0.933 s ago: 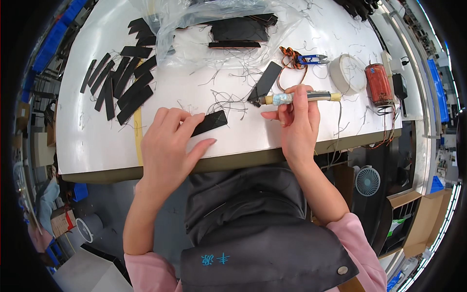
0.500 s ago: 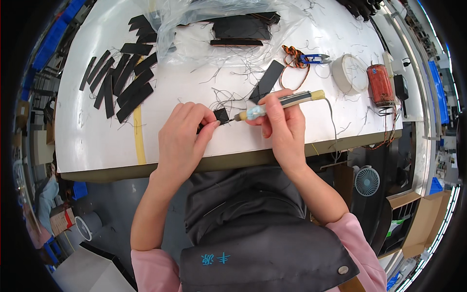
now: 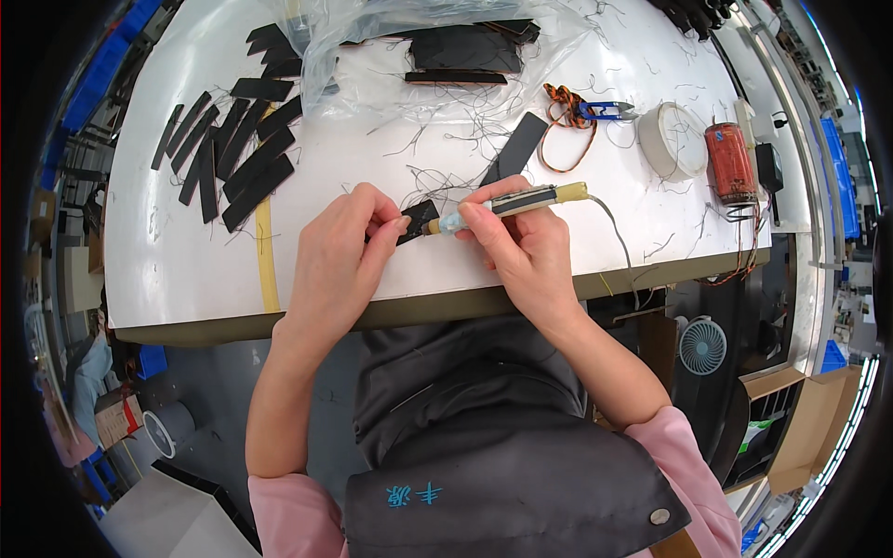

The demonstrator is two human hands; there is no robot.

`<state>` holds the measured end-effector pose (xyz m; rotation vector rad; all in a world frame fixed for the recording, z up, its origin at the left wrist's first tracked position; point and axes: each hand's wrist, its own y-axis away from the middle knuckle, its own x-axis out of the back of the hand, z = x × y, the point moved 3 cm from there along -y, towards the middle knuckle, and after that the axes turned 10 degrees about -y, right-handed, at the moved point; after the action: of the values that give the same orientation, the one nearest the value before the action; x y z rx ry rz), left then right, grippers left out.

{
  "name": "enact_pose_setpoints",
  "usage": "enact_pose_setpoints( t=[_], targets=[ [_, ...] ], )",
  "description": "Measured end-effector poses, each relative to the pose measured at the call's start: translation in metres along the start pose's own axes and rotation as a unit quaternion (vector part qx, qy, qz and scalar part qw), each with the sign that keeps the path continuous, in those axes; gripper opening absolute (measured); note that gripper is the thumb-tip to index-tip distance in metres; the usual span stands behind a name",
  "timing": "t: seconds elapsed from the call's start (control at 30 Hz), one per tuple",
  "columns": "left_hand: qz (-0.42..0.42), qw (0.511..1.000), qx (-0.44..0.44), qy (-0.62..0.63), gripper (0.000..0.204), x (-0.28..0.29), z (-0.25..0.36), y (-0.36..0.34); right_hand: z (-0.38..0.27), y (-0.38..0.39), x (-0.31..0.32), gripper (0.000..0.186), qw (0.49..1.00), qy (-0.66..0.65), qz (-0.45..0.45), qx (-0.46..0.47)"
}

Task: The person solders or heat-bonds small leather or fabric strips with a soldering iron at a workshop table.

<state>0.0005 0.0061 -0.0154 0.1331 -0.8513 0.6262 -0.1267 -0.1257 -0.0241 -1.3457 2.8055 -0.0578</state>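
Note:
My left hand (image 3: 333, 256) is closed in a pinch on a small black strip (image 3: 422, 218), close to the table's front edge. Much of the strip is hidden behind the fingers. My right hand (image 3: 523, 251) grips a corded pen-shaped tool (image 3: 532, 199), like a thread burner, partly wrapped in tape. Its tip meets the strip just right of my left fingertips. Loose dark threads (image 3: 437, 181) lie behind the strip. A longer black strip (image 3: 516, 149) rests on the table beyond my right hand.
More black strips (image 3: 259, 191) lie at the left. Clear plastic (image 3: 363, 88) with black pieces (image 3: 465, 51) is at the back. Blue thread snips (image 3: 606, 111) on an orange-black cord, a white ring (image 3: 672, 139) and a red cylinder (image 3: 729, 163) stand right.
Both hands have shifted slightly left, the right one more. The tool's tip has moved left onto the black strip, and more of the strip now shows.

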Motion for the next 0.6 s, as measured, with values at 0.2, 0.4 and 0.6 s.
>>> enact_pose_setpoints(
  t=[0.2,0.4,0.6],
  targets=[
    [0.012,0.98,0.116,0.161,0.009,-0.001,-0.001,-0.007,-0.002,0.0,0.006,0.018,0.996,-0.079,0.035,-0.027],
    [0.002,0.999,-0.004,-0.034,0.008,-0.005,0.002,-0.011,-0.004,-0.008,0.009,0.018,0.976,-0.205,0.072,-0.012],
    [-0.022,0.999,0.041,0.016,0.011,-0.002,-0.004,-0.015,-0.004,-0.01,-0.004,0.023,0.995,-0.085,0.052,0.003]
  ],
)
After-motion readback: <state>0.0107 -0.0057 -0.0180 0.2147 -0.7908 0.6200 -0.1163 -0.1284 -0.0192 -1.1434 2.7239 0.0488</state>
